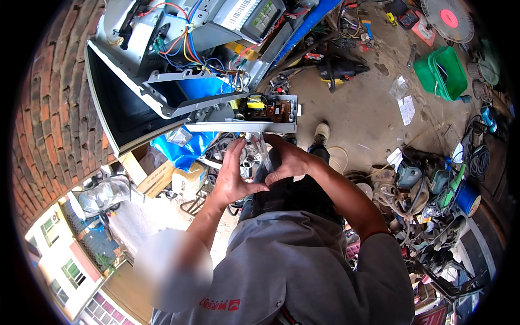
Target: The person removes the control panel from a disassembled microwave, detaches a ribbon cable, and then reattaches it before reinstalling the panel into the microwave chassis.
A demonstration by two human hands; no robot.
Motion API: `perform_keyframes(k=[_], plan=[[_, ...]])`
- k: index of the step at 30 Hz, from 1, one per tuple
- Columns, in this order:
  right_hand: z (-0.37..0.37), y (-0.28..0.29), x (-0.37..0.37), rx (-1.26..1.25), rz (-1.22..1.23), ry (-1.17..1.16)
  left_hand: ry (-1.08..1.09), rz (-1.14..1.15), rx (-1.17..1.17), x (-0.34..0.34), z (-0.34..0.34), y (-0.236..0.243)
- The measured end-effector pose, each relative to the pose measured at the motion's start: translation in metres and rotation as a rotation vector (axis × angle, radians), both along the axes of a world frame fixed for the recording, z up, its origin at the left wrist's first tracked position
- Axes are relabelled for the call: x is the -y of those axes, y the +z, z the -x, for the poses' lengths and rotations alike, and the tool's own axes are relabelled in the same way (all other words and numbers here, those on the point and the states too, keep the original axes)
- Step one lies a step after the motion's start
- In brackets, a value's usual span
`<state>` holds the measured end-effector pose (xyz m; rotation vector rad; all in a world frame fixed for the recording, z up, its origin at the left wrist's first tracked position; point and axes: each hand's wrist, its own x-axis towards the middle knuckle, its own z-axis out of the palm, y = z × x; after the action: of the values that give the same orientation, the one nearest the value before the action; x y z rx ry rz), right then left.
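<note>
My left hand (233, 179) is open below the control panel, its fingers stretched upward and its thumb spread toward the right thumb. Facing it, my right hand (292, 161) curves around a narrow clear strip (265, 153), which runs between its fingers and thumb; its exact kind does not show. Just above both hands lies the pale control panel (238, 128) of an opened microwave oven, with a brown circuit board (276, 110) exposed inside. The oven's dark door (122, 108) stands at the left. Coloured wires (189, 38) cross the bare metal housing (208, 30).
Blue plastic sheeting (181, 151) and a wooden crate (157, 179) lie under the oven. A black power tool (341, 70), a green bin (441, 73) and a fan (447, 19) are on the right-hand floor. Scrap parts and cables (411, 197) crowd the right; a brick wall (54, 108) borders the left.
</note>
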<state>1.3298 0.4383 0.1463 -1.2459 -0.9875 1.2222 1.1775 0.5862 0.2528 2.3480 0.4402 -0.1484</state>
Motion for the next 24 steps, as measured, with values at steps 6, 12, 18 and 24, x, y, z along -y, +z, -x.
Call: perform_keyframes(k=[6, 12, 18, 24], plan=[[0.013, -0.003, -0.003, -0.136, -0.056, -0.016, 0.095, 0.056, -0.04, 0.007, 0.001, -0.022], [0.023, -0.017, -0.006, -0.077, -0.026, -0.034, 0.072, 0.016, -0.027, 0.005, -0.003, -0.024], [-0.01, -0.013, 0.041, -0.044, 0.13, -0.16, 0.066, -0.001, 0.004, 0.003, -0.008, -0.017], [-0.047, 0.047, 0.024, 0.688, 0.06, -0.565, 0.052, -0.116, -0.027, -0.001, -0.001, -0.011]])
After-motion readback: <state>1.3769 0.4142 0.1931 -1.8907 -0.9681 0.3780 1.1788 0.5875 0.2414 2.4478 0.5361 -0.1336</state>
